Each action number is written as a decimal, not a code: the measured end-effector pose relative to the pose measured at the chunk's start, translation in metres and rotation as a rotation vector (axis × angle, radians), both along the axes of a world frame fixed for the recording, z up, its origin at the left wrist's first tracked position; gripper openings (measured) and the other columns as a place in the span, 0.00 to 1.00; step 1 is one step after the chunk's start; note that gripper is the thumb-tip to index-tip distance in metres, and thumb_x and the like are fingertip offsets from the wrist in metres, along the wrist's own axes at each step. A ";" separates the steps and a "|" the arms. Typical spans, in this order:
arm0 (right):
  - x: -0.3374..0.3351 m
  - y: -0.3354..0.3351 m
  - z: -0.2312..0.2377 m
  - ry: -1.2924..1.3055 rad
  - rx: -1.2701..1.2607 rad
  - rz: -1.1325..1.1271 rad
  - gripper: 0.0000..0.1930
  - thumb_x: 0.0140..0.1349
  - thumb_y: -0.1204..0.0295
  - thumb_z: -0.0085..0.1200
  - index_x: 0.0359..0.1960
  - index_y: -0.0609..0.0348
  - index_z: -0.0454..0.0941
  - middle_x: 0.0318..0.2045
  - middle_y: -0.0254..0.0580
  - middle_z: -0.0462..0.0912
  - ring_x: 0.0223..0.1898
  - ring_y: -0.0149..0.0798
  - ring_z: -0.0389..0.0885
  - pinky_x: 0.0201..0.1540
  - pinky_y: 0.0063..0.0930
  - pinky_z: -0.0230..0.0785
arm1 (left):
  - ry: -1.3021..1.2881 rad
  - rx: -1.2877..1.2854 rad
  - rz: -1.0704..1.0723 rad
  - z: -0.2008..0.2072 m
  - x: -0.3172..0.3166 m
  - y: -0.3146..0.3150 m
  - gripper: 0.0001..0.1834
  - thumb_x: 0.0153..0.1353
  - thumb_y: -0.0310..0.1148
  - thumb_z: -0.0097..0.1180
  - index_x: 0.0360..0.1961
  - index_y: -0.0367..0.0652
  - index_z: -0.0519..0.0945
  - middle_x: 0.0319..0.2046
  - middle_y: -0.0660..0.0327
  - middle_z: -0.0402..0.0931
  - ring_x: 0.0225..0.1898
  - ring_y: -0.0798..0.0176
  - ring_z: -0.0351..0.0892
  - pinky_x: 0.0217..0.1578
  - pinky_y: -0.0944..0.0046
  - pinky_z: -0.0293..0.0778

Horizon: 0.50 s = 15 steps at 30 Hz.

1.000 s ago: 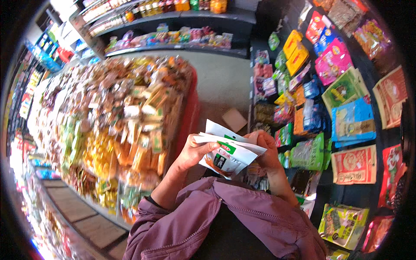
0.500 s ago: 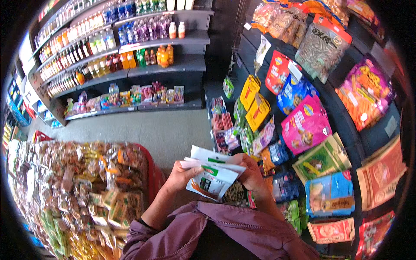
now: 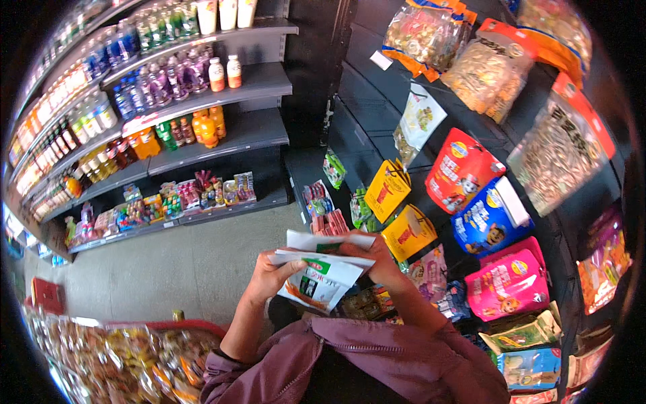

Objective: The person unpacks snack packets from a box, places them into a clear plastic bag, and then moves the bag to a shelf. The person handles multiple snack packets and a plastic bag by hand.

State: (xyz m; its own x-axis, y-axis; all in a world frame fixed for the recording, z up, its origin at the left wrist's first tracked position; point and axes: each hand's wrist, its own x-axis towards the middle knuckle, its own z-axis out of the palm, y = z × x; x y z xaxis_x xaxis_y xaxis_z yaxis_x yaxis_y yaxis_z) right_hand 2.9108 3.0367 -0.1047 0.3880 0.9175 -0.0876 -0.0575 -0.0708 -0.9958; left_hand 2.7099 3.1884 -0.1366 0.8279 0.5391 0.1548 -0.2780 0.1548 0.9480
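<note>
In front of my chest is a small stack of flat white snack packets (image 3: 324,286), with green labels and a brownish food picture on the front one. My left hand (image 3: 271,276) pinches the stack's left edge, thumb on top. At the upper right side my right hand (image 3: 378,259) grips the packets, its fingers partly hidden behind them. The packets are fanned slightly apart at the top. Just beyond my right hand hang yellow packets (image 3: 409,232) on the dark display rack, and a pink pouch (image 3: 508,281) hangs farther right.
Red (image 3: 461,172) and blue pouches (image 3: 494,219) and large clear snack bags (image 3: 565,145) fill the rack on the right. Shelves of bottles (image 3: 175,81) stand at the far left. A bin heaped with wrapped snacks (image 3: 121,357) is at the near left, beside grey floor (image 3: 182,269).
My view has turned and moved forward toward the rack, so the snack bin has slid down and left. Both hands still hold the white packets.
</note>
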 end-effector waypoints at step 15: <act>0.124 0.225 0.051 -0.319 0.119 -0.076 0.13 0.64 0.74 0.59 0.50 0.62 0.81 0.44 0.39 0.85 0.47 0.30 0.81 0.50 0.25 0.72 | 0.076 0.251 -0.283 0.049 0.153 0.279 0.08 0.63 0.26 0.61 0.40 0.34 0.85 0.37 0.60 0.85 0.37 0.70 0.80 0.40 0.68 0.76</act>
State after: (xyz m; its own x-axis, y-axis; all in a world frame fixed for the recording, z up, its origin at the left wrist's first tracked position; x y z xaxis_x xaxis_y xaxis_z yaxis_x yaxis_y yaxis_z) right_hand 3.0351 3.2619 -0.0539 0.4462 0.8813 0.1553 0.2573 0.0399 -0.9655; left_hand 2.8634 3.4679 -0.0876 0.9527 0.2408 0.1852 -0.1848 -0.0247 0.9825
